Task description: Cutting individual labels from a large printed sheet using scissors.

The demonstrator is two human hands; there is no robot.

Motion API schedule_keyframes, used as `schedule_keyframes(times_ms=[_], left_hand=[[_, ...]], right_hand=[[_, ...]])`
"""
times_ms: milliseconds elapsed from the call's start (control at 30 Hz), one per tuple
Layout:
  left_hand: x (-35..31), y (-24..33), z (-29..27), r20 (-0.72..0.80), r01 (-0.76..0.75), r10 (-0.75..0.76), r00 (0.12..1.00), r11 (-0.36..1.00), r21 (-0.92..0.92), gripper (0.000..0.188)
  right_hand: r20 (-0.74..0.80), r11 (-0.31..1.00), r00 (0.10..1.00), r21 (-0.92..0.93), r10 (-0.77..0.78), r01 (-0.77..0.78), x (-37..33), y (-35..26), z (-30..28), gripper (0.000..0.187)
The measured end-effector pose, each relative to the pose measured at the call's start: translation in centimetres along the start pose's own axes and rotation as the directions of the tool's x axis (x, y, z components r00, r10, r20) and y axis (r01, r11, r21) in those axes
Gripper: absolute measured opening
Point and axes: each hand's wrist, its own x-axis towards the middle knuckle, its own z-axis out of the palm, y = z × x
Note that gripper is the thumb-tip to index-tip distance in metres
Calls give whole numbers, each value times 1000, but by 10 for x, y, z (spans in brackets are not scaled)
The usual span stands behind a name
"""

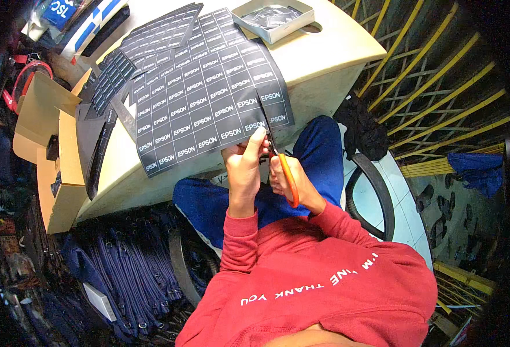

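Observation:
My left hand (244, 170) pinches the near edge of a large black label sheet (200, 104), thumb on top and fingers beneath. The sheet carries a grid of white-printed rectangles. In my right hand (295, 180) is a pair of scissors (288, 179) with orange handles. Their dark blades run into the sheet's near edge just right of my left thumb, along a line between two columns. A cut slit extends ahead of the blades, with the rightmost column to its right. Most of the sheet rests on a cream table (336, 49); its near edge overhangs my lap.
More printed black sheets (159, 32) are piled at the back left. A white open box (278, 32) of small dark pieces stands at the far edge. An opened cardboard box (67, 156) is at left, above bundled navy straps (128, 272). A yellow folding gate (440, 87) is at right.

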Motion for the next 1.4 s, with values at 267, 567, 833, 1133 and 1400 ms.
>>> schedule_keyframes(times_ms=[267, 567, 833, 1133, 1400], left_hand=[[2, -4, -2, 0, -31, 31, 1000, 999, -9, 11], [1, -3, -3, -7, -21, 22, 1000, 1000, 16, 13], [-4, -1, -4, -5, -3, 3, 1000, 999, 50, 11], [-4, -5, -5, 24, 8, -9, 1000, 1000, 12, 13], [-6, -3, -4, 29, 7, -8, 1000, 1000, 30, 12]], right_hand=[[10, 980, 997, -186, -71, 72, 5, 11, -8, 47], [86, 989, 992, -108, -96, 105, 4, 10, -6, 46], [67, 993, 995, -81, -77, 82, 5, 3, -3, 45], [51, 993, 996, -85, -76, 80, 6, 2, -3, 46], [26, 1000, 1000, 10, -10, 9, 6, 2, 3, 49]])
